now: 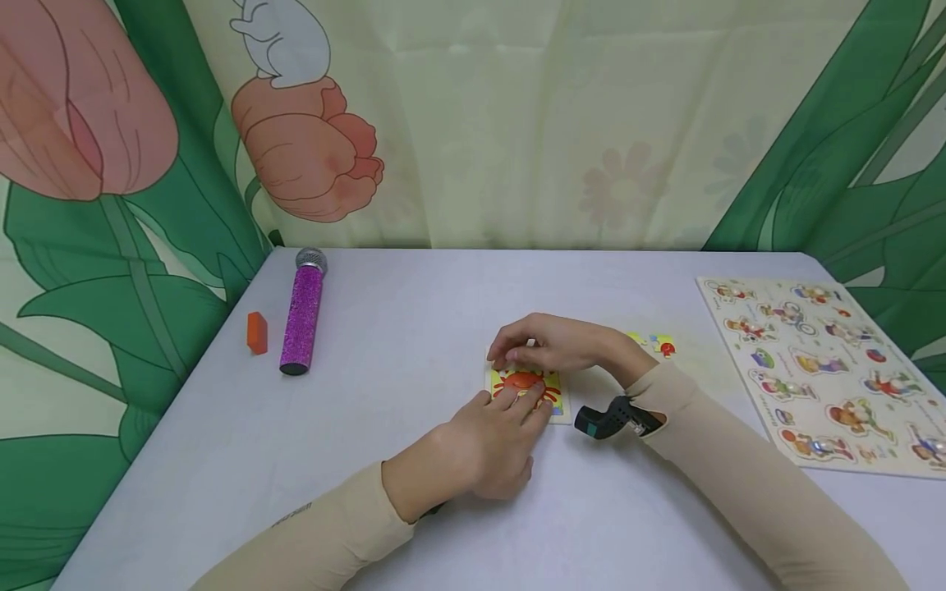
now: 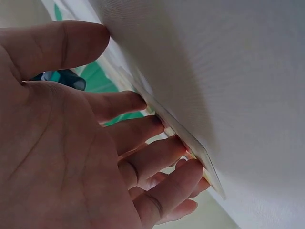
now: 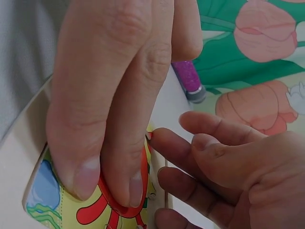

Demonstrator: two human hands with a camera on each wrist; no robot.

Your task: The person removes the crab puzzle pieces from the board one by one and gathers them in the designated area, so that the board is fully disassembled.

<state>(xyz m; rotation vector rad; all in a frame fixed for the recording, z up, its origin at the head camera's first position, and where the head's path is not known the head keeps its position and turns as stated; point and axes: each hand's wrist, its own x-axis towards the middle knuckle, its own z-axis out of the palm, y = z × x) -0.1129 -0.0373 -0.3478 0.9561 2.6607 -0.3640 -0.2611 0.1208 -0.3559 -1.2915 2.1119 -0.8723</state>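
A small pale board with a red crab picture (image 1: 521,382) on yellow lies on the white table, partly covered by both hands. My left hand (image 1: 497,447) rests straight fingers on the crab; in the left wrist view its fingertips (image 2: 193,168) press along the board (image 2: 206,155), with the thumb off to the side. My right hand (image 1: 550,341) reaches over the board's far edge. Close up, its loosely bent fingertips (image 3: 167,143) touch the yellow picture edge, and the thumb hovers apart from it. The left fingers (image 3: 86,171) hide much of the crab.
Small yellow puzzle pieces with a red shape (image 1: 665,346) lie beyond my right forearm. At far right is a large pale picture board (image 1: 805,361) of figures. To the left are a purple glitter microphone (image 1: 303,316) and an orange block (image 1: 256,333). A patterned curtain (image 1: 502,123) hangs behind.
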